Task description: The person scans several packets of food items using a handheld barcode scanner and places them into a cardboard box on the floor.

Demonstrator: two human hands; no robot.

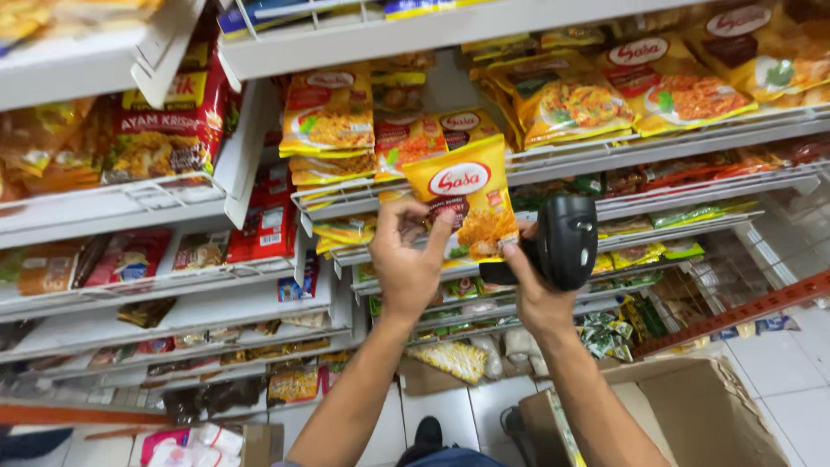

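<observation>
My left hand (pixel 406 259) holds up a yellow seasoning-flour packet (pixel 467 203) with a red oval logo and a picture of fried chicken, gripping its lower left edge. My right hand (pixel 527 290) grips a black handheld barcode scanner (pixel 566 238), its head right beside the packet's right edge. Both are raised in front of white wire shelves (pixel 571 156) full of similar yellow and orange packets.
White shelves (pixel 173 294) at left carry red and orange packets. An open cardboard box (pixel 692 415) stands on the tiled floor at lower right. Another small box (pixel 259 443) with pink-and-white packets sits at lower left. An orange rail (pixel 735 313) crosses at right.
</observation>
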